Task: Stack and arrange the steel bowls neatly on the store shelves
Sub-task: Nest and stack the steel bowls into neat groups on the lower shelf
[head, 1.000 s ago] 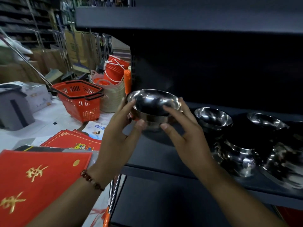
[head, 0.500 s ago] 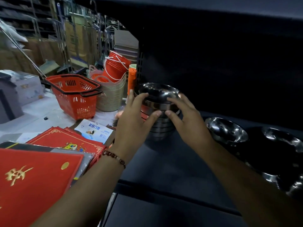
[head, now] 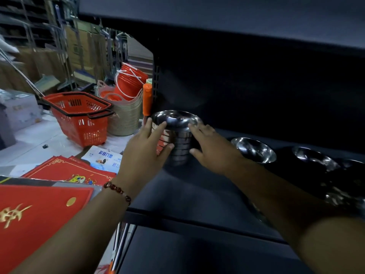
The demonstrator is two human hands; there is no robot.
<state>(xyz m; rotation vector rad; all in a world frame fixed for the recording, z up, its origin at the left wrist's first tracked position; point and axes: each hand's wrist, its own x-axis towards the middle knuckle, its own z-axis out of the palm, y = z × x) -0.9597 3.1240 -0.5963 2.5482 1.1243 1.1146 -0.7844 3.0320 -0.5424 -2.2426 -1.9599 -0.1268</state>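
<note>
A stack of several nested steel bowls stands at the left end of the dark shelf. My left hand cups the stack's left side, thumb and fingers pressed on it. On the stack's right side rests my right hand, fingers spread against the bowls. Further right on the shelf sit loose steel bowls: one upright, another behind it, and more dim at the right edge.
An upper shelf overhangs close above. Left of the shelf post stand an orange tube, stacked beige tubs holding red buckets, and a red shopping basket. Red printed sheets lie at lower left.
The bowl held in both hands a second ago now sits on top of the stack. Both hands have slid down to the stack's sides, and my view has moved left.
</note>
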